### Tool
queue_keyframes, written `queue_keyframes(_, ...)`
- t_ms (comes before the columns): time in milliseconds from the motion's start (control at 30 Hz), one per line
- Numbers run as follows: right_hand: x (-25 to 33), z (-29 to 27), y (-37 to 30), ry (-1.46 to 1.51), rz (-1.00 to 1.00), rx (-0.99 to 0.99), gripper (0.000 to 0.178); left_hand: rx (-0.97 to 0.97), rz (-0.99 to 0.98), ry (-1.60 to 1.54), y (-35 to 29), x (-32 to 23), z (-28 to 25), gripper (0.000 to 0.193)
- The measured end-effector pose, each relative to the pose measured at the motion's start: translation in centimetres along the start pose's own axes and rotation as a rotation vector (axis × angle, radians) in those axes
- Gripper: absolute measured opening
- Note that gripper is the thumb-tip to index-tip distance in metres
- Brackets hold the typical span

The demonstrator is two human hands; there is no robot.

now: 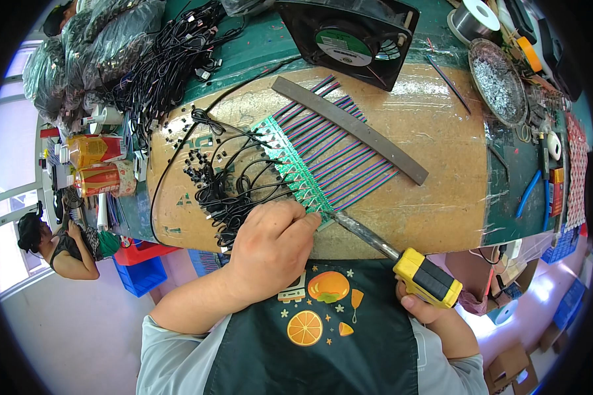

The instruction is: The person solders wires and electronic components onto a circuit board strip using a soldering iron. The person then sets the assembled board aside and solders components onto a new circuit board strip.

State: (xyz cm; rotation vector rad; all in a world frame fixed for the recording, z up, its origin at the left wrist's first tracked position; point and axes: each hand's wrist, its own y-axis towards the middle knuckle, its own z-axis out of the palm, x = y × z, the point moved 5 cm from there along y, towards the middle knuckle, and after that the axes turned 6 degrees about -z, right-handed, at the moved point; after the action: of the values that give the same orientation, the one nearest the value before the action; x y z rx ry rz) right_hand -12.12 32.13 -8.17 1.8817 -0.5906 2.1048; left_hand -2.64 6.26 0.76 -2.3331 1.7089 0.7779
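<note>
A green panel of small circuit boards [284, 155] lies slanted on the brown work board. Striped ribbon wires [346, 155] run from its right side, and a flat grey bar [349, 128] rests across them. Black cables [234, 197] reach its left side. My left hand [273, 240] is closed in a pinch at the panel's near end; its fingers hide what they hold. With my right hand [418, 306], partly behind the handle, I grip a yellow and black soldering iron [428, 278]. Its tip meets the panel's near end, beside my left fingertips.
A black fan [349, 43] stands at the back. Bundled black cables [171, 66] and plastic bags [92, 52] fill the far left. On the right are a round dish of silvery bits [497, 82] and a solder spool [474, 23]. Another person [62, 243] sits at left.
</note>
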Motion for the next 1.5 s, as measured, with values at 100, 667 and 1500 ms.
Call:
queue_keyframes(100, -0.1, -0.1, -0.1, 0.006, 0.019, 0.032, 0.014, 0.013, -0.003, 0.000, 0.0, 0.0, -0.1, 0.025)
queue_keyframes(667, -0.1, -0.3, 0.0, -0.048, 0.050, 0.060, 0.015, 0.026, 0.010, 0.002, -0.2, 0.0, 0.0, 0.026)
queue_keyframes(1500, 6.9, -8.7, 2.9, 0.120, -0.525, -0.609, 0.067, 0.039, -0.009, 0.088, -0.4, -0.1, -0.6, 0.028)
